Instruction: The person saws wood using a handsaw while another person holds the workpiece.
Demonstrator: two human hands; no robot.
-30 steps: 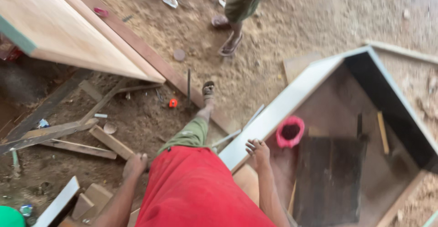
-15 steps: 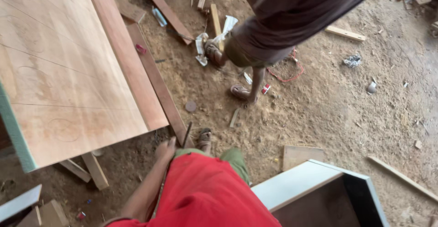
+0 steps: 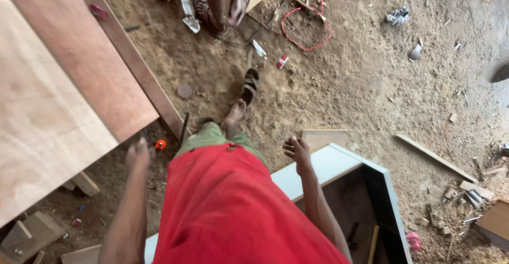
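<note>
Standing over the sawdust floor (image 3: 371, 94), you have nothing in hand: your right hand (image 3: 297, 150) hangs with fingers loosely curled just above the pale-edged box (image 3: 339, 163) at five o'clock, your left hand (image 3: 139, 154) blurred, grip unclear, near the plywood sheet (image 3: 63, 94) at nine o'clock.

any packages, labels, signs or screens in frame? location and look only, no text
No signs or screens; hands hold nothing.
Small red-and-white packet: on the dirt beside the red cord loop, rectangular.
Crumpled silvery wrapper: dirt, upper right.
Small red flat item: on the plywood sheet, upper left; kind unclear.
</note>
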